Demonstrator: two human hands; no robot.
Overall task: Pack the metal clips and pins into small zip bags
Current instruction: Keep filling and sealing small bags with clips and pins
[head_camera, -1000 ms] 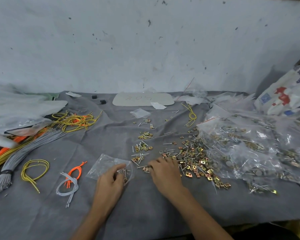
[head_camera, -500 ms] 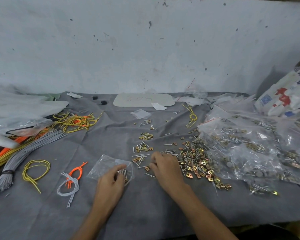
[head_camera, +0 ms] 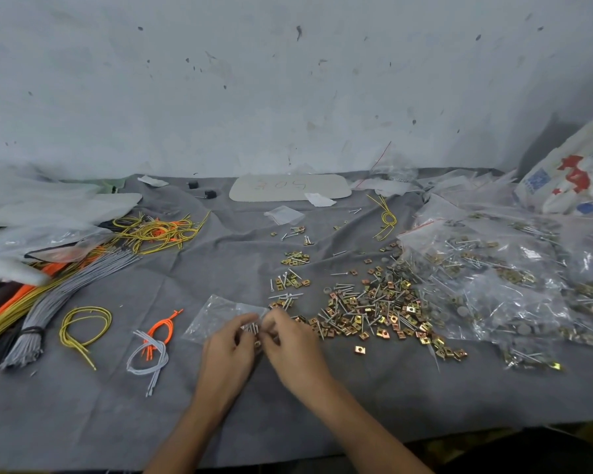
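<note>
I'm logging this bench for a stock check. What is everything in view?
zip bag: one, clear, front centre
clips and pins: one loose pile, brass and silver, centre right
small heaps: a few, same parts, behind the bag
filled bags: many, clear, right
sack: one, white with red and blue print, far right
grey cords: one bundle, grey, left
yellow loop: one, yellow, front left
knotted cords: one bunch, orange and grey, left of the bag
tangle: one, yellow and orange, back left
board: one, pale, by the wall
cloth: one, grey, beneath everything
left hand: one, grips the zip bag
right hand: one, fingertips at the bag's mouth
</note>
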